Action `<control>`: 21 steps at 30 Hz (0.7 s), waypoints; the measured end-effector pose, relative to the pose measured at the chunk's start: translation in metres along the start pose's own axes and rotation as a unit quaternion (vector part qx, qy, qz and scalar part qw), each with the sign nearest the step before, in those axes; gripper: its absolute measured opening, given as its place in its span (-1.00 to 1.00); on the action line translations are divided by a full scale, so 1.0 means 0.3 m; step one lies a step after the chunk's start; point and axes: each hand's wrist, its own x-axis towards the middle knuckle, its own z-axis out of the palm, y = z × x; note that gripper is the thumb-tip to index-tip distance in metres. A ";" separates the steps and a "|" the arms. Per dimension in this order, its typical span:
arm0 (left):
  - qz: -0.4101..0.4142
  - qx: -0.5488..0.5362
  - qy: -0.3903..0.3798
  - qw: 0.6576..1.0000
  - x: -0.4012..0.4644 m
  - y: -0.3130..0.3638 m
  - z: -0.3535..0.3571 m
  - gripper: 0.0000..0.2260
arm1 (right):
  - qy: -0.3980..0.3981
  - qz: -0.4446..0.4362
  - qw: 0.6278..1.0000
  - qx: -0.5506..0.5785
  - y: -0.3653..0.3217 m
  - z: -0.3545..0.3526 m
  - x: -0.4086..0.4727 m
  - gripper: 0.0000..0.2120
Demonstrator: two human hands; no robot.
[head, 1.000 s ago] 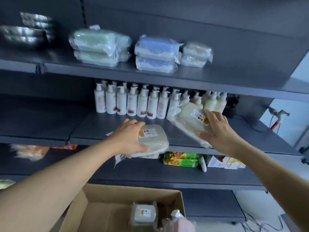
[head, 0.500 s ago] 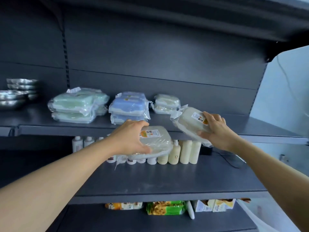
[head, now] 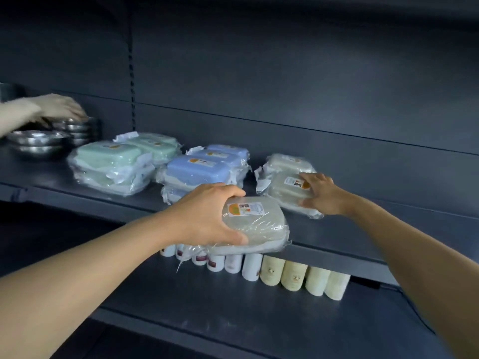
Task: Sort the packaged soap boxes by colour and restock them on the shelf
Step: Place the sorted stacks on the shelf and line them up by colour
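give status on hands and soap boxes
Left hand grips a beige soap box, off the shelf. Right hand sets another on the beige stack. Nothing blocking.

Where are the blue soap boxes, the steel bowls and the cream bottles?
blue soap boxes (head: 198,170), head view, lid of the front top box.
steel bowls (head: 36,141), head view, rim of the front stack.
cream bottles (head: 294,278), head view, body of the second bottle.

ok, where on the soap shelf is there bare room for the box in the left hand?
Best patch: the shelf right of the beige stack, bare as far as the frame shows. The front strip below the green stack is narrow. The gaps between green, blue stack and beige are tight. The right hand holds a box there; the left hand holds the grey box.
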 end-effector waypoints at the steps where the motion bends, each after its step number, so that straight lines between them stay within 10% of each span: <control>1: -0.003 0.001 0.001 1.000 0.012 0.009 0.005 -0.27 | -0.013 -0.006 1.000 0.006 0.016 0.009 0.032 -0.29; 21: 0.037 0.050 -0.072 0.995 0.594 0.222 0.044 -0.37 | 0.105 -0.023 0.993 0.058 0.367 -0.060 -0.029 -0.50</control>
